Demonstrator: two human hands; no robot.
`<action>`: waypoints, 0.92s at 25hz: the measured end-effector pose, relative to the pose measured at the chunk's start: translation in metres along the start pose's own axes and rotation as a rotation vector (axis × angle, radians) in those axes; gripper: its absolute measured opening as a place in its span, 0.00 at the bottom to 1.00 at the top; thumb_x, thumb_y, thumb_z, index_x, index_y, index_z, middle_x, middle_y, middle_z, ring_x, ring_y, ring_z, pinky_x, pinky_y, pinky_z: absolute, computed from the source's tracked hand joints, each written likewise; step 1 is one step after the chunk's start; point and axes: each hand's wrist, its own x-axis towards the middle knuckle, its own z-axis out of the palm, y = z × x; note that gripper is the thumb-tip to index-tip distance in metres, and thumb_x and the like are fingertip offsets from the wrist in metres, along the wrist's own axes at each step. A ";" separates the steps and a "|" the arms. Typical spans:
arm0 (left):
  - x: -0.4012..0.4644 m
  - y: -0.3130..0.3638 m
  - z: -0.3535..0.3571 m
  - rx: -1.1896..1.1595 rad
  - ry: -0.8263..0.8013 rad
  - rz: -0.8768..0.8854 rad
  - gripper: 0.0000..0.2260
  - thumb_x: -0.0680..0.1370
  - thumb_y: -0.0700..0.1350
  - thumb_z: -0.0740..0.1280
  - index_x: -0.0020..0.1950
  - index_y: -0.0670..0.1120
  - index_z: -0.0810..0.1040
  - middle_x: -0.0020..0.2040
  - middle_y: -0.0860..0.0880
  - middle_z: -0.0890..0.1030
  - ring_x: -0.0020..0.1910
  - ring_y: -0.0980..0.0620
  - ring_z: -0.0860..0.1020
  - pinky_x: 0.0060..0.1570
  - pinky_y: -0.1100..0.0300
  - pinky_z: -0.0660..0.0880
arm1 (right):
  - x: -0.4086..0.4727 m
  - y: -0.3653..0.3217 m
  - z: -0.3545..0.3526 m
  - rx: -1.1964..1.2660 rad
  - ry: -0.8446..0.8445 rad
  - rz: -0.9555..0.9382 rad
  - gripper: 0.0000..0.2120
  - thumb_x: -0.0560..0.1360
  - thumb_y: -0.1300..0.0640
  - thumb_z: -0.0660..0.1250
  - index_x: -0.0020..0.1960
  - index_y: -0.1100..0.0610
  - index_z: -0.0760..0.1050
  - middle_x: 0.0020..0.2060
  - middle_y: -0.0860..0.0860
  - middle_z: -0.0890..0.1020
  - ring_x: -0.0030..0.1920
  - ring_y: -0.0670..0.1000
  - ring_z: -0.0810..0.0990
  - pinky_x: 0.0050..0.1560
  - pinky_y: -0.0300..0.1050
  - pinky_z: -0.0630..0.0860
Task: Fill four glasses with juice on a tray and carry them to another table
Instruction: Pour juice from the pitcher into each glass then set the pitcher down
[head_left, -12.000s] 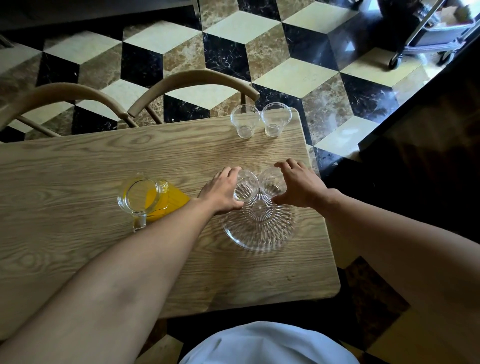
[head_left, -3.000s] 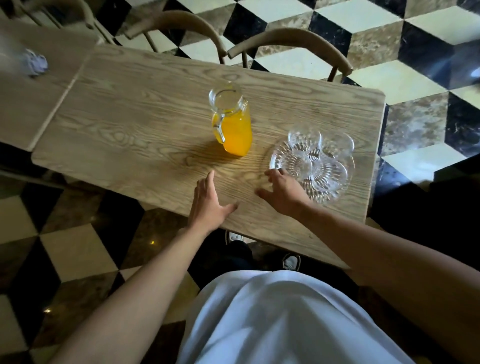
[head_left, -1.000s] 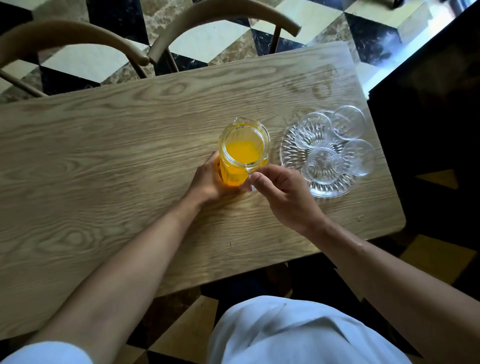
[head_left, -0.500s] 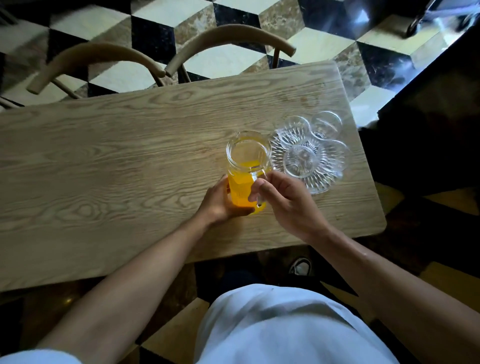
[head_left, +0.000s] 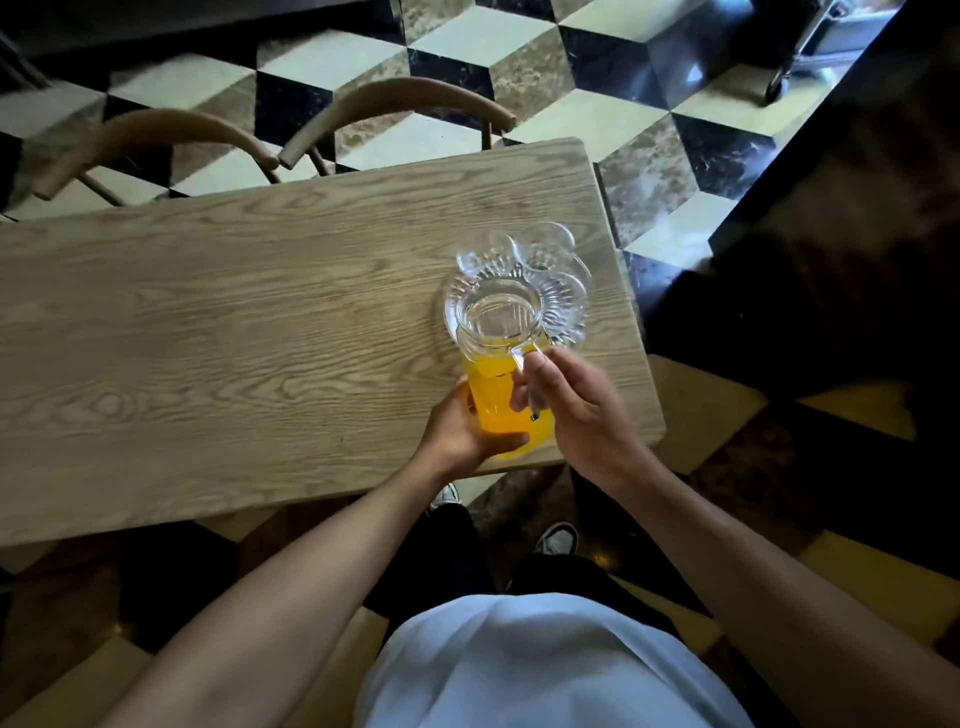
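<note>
- Since half a second ago the jug (head_left: 501, 384) has been lifted and carried toward the tray (head_left: 571, 317). It stood on the desk (head_left: 208, 338) just beside the tray; now its mouth hangs over the tray's near rim, and the camera has shifted with it.
- The desk is the largest thing here, a pale wooden top. The tray sits at its right end, close to the right edge. I judge that spot was chosen to keep the pick-up for the carry short.
- Two bentwood chairs (head_left: 395, 104) stand beyond the tray at the desk's far side, on a checked marble floor (head_left: 597, 119); neither bears on the pour.
- The tray is clear ribbed glass, flat on the desk, with the glasses (head_left: 545, 249) grouped tightly on it, rims touching or nearly so. Two show clearly at the tray's far side; the nearer ones are hidden behind the jug. Those that show hold no juice, so filling has not begun.
- The jug of orange juice, roughly half full, tilts slightly toward the tray, its open mouth over the nearest glass, probably to begin there.
- The right hand (head_left: 576, 410), on the near side of the tray, curls its fingers round the jug's handle and steers the tilt.
- The left hand (head_left: 460, 431), also nearer than the tray, cups the jug's base, fingers wrapped beneath, taking the weight so the pour stays slow and steady over the small glasses.
</note>
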 end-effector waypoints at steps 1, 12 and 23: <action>0.001 0.001 0.007 0.003 -0.006 -0.014 0.30 0.55 0.60 0.84 0.56 0.65 0.80 0.50 0.60 0.88 0.51 0.59 0.86 0.51 0.54 0.84 | -0.002 0.000 -0.006 0.027 0.011 0.010 0.13 0.82 0.53 0.58 0.44 0.57 0.76 0.35 0.52 0.80 0.35 0.42 0.76 0.42 0.40 0.72; 0.034 0.017 0.038 -0.086 -0.240 0.109 0.41 0.57 0.61 0.86 0.67 0.55 0.75 0.60 0.55 0.86 0.59 0.60 0.84 0.55 0.68 0.80 | -0.006 -0.002 -0.049 0.030 0.200 0.105 0.14 0.83 0.53 0.58 0.45 0.58 0.77 0.35 0.48 0.79 0.38 0.47 0.77 0.42 0.40 0.72; 0.068 0.028 0.048 -0.093 -0.523 0.162 0.34 0.65 0.59 0.85 0.66 0.49 0.80 0.60 0.52 0.87 0.60 0.53 0.86 0.65 0.48 0.81 | 0.018 -0.009 -0.045 -0.106 0.425 0.247 0.20 0.81 0.45 0.58 0.45 0.60 0.77 0.34 0.51 0.77 0.35 0.46 0.74 0.37 0.40 0.71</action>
